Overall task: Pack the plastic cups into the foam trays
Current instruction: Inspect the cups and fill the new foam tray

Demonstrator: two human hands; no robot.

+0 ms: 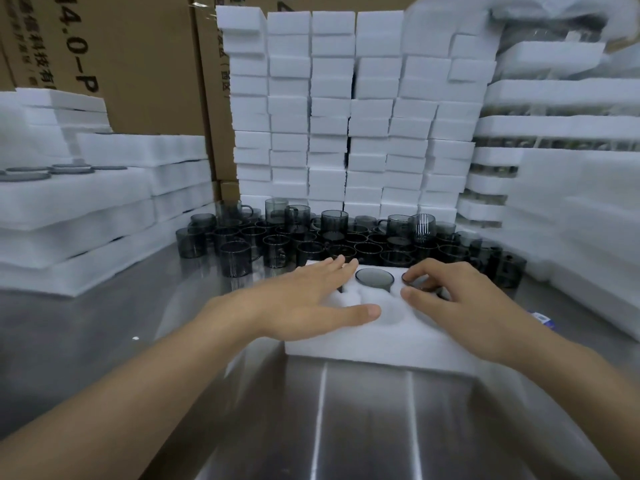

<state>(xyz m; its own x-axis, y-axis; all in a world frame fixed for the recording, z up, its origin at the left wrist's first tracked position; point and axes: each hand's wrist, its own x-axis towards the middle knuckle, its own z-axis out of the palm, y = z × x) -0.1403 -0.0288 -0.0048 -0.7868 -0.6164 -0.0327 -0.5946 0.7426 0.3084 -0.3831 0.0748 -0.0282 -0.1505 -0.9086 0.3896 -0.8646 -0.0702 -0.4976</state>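
A white foam tray (374, 336) lies on the steel table right in front of me. One smoky grey plastic cup (374, 277) sits sunk in its middle far pocket. My left hand (304, 301) rests flat on the tray's left part, fingers straight, thumb stretched along the foam. My right hand (450, 292) is over the tray's right part, its fingertips curled onto the rim of a second cup (417, 281) seated in the right pocket. Behind the tray stands a crowd of loose grey cups (311, 237), several stacked.
Stacks of white foam blocks (346, 116) form a wall at the back. Filled foam trays (86, 209) are piled at the left, more foam (571, 202) at the right. Cardboard boxes (138, 64) stand behind. The steel table (363, 427) reaches toward me.
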